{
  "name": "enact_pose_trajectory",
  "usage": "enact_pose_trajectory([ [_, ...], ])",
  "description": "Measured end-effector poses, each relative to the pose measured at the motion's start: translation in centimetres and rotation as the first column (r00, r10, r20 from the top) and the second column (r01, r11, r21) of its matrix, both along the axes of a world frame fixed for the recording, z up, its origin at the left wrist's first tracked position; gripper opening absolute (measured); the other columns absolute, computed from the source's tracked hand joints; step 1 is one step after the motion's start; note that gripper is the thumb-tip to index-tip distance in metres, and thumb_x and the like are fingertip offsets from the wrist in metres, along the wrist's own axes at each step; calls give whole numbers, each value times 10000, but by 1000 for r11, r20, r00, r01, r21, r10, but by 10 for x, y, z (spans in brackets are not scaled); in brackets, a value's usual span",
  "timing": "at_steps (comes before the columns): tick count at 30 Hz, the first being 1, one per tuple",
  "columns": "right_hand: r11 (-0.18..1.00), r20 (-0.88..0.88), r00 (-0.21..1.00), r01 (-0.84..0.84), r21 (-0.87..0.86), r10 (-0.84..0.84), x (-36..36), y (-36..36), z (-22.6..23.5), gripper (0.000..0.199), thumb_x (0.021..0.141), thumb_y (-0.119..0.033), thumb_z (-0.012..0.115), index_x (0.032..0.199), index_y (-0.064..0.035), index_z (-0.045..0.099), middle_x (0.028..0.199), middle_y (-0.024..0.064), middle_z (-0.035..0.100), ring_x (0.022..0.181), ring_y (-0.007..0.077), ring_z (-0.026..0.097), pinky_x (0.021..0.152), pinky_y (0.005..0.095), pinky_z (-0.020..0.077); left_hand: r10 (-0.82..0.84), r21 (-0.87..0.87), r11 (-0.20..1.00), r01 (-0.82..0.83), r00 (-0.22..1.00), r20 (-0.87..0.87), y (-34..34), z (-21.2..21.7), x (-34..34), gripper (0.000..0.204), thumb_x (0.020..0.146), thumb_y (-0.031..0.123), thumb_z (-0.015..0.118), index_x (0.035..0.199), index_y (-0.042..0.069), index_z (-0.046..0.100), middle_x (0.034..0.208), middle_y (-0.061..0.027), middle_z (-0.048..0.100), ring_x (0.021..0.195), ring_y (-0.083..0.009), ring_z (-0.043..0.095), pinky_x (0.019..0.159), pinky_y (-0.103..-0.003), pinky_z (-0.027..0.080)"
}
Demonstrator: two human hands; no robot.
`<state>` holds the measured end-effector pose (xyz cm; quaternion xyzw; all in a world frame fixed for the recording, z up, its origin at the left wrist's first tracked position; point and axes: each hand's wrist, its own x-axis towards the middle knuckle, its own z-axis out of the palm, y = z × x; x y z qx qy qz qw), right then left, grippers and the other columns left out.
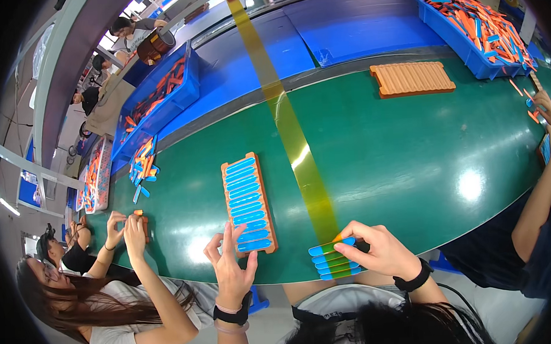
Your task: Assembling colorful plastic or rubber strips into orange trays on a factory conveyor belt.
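A long band of see-through yellow tape stretches over the green table to its near edge. At its near end several blue strips with rounded ends lie side by side across the tape. My right hand pinches the farthest of these, a blue strip, by its right end between thumb and fingers; a bit of orange shows at the fingertips. My left hand has its fingers spread at the near left corner of an orange grooved tray. Blue strips fill that tray's grooves. Whether the left fingertips touch a strip, I cannot tell.
Another orange grooved tray sits far right, beside a blue bin heaped with orange and blue strips. A second blue bin and a loose pile of strips are at left. Co-workers' hands work at both sides.
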<state>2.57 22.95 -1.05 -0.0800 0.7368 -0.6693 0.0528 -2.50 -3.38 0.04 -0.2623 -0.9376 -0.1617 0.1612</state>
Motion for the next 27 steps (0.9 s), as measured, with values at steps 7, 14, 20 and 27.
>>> enact_pose_trajectory([
  [7, 1000, 7, 1000, -14, 16, 14, 0, -2, 0, 178, 840, -183, 537, 863, -17, 475, 674, 141, 584, 555, 273, 555, 512, 324, 416, 7, -70, 998, -7, 1000, -4, -7, -1, 1, 681, 693, 74, 611, 1282, -4, 278, 1145, -15, 550, 990, -256, 404, 881, -381, 246],
  [14, 1000, -11, 1000, -8, 11, 8, 0, -1, 0, 169, 841, -172, 534, 868, -17, 472, 674, 141, 580, 552, 270, 553, 509, 324, 417, -8, -108, 994, 8, 1000, -1, -10, -1, 1, 613, 722, 54, 559, 1267, -21, 290, 1156, -18, 551, 1012, -236, 447, 869, -375, 253],
  [20, 1000, 11, 1000, -24, 13, 24, -1, -1, 1, 170, 840, -171, 535, 866, -16, 469, 665, 143, 573, 535, 264, 539, 498, 322, 406, -35, -82, 996, 37, 999, 23, -12, 0, -2, 609, 734, 43, 540, 1278, -26, 276, 1154, -30, 551, 1004, -198, 512, 856, -366, 257],
  [27, 999, 6, 1000, -19, 26, 19, 0, 1, 3, 181, 843, -180, 531, 861, -12, 467, 664, 147, 572, 540, 268, 539, 502, 322, 407, -73, -2, 997, 73, 997, 20, -6, 7, -11, 635, 745, 88, 576, 1290, -17, 267, 988, -81, 553, 876, -201, 531, 858, -370, 253],
])
